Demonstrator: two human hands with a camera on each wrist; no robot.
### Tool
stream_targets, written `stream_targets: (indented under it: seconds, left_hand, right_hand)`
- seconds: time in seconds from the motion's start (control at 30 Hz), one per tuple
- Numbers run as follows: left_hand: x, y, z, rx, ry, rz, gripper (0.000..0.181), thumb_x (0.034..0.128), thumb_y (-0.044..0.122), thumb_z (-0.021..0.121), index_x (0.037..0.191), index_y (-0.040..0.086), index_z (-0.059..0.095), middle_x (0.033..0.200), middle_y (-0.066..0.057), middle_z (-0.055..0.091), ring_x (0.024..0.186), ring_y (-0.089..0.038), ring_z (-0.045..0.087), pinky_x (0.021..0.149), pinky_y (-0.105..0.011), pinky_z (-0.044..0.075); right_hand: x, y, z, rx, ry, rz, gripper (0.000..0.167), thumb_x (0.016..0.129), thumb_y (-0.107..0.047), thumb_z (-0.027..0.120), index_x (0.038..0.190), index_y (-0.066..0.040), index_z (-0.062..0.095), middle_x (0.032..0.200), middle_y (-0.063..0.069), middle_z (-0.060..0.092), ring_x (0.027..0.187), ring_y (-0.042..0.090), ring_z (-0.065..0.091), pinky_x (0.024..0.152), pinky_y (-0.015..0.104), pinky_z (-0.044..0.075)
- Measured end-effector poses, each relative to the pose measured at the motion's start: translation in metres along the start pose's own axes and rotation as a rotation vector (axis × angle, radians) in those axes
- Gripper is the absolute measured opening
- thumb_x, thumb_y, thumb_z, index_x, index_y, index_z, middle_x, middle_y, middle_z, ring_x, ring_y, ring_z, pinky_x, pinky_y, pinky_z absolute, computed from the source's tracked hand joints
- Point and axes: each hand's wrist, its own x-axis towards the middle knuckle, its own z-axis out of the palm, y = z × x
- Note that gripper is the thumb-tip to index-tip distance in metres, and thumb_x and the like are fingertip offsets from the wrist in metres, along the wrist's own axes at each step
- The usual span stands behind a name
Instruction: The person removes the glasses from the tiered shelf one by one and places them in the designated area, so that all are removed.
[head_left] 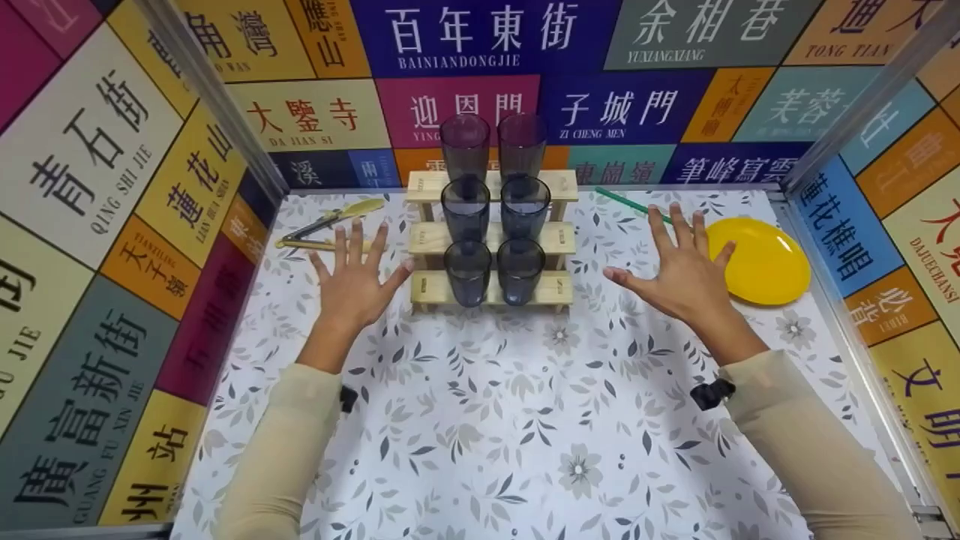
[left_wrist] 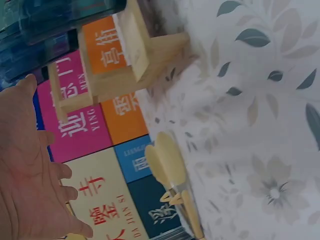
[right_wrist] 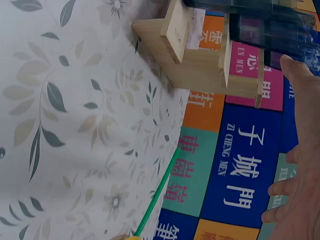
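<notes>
A three-step wooden rack (head_left: 491, 238) stands at the back middle, with several dark glasses (head_left: 466, 210) in two columns on its steps. To the left of it the left hand (head_left: 355, 286) hovers with spread fingers, near tongs (head_left: 330, 223) that lie on the cloth. The right hand (head_left: 686, 281), also spread and holding nothing, is right of the rack, between a green straw-like stick (head_left: 630, 202) and a yellow plate (head_left: 765, 262). The left wrist view shows the rack (left_wrist: 120, 80) and tongs (left_wrist: 170, 165); the right wrist view shows the rack (right_wrist: 200, 65) and green stick (right_wrist: 157, 192).
A white cloth with grey leaves and flowers (head_left: 517, 420) covers the table. Colourful panels with printed characters (head_left: 465, 45) stand at the back and along both sides, with metal frame posts (head_left: 225, 90) at the corners.
</notes>
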Motion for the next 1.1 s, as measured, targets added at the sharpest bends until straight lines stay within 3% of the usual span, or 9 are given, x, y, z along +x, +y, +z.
stream_targets:
  seconds: [0.33, 0.53, 0.8, 1.03, 1.1]
  left_hand:
    - [0.007, 0.000, 0.042, -0.085, -0.065, -0.008, 0.094, 0.1087, 0.080, 0.034, 0.180, 0.024, 0.011, 0.187, -0.020, 0.002, 0.172, -0.051, -0.002, 0.131, -0.082, -0.002]
    - [0.013, 0.008, 0.064, -0.122, -0.093, -0.011, 0.096, 0.1101, 0.078, 0.031, 0.180, 0.016, 0.009, 0.184, -0.029, 0.006, 0.169, -0.059, 0.002, 0.135, -0.075, 0.009]
    - [0.018, 0.011, 0.088, -0.293, -0.091, -0.002, 0.096, 0.1126, 0.071, 0.036, 0.178, 0.005, 0.013, 0.182, -0.031, 0.015, 0.170, -0.055, 0.010, 0.138, -0.066, 0.017]
    - [0.019, 0.005, 0.106, -0.415, -0.070, 0.023, 0.091, 0.1134, 0.066, 0.043, 0.175, 0.003, 0.022, 0.179, -0.034, 0.022, 0.169, -0.049, 0.023, 0.135, -0.063, 0.029]
    - [0.020, 0.003, 0.110, -0.449, -0.063, 0.035, 0.090, 0.1137, 0.065, 0.045, 0.175, 0.003, 0.022, 0.177, -0.033, 0.028, 0.166, -0.048, 0.032, 0.133, -0.062, 0.033]
  right_hand:
    - [0.011, -0.035, 0.018, 0.051, 0.032, -0.090, 0.127, 0.090, -0.094, 0.058, 0.180, -0.020, 0.007, 0.187, 0.018, 0.011, 0.173, 0.047, 0.008, 0.127, 0.087, 0.002]
    - [0.013, -0.063, 0.034, 0.126, 0.071, -0.175, 0.126, 0.089, -0.089, 0.066, 0.179, -0.013, 0.020, 0.181, 0.022, 0.029, 0.165, 0.050, 0.032, 0.131, 0.078, 0.020]
    - [0.011, -0.097, 0.054, 0.216, 0.051, -0.209, 0.127, 0.085, -0.090, 0.070, 0.174, -0.008, 0.031, 0.172, 0.025, 0.044, 0.155, 0.050, 0.047, 0.119, 0.070, 0.046]
    - [0.012, -0.114, 0.074, 0.323, 0.101, -0.210, 0.122, 0.083, -0.080, 0.083, 0.169, -0.004, 0.041, 0.164, 0.024, 0.055, 0.147, 0.047, 0.058, 0.118, 0.065, 0.050]
    - [0.014, -0.117, 0.079, 0.359, 0.105, -0.211, 0.119, 0.083, -0.075, 0.086, 0.168, -0.004, 0.042, 0.164, 0.024, 0.056, 0.146, 0.047, 0.059, 0.118, 0.065, 0.051]
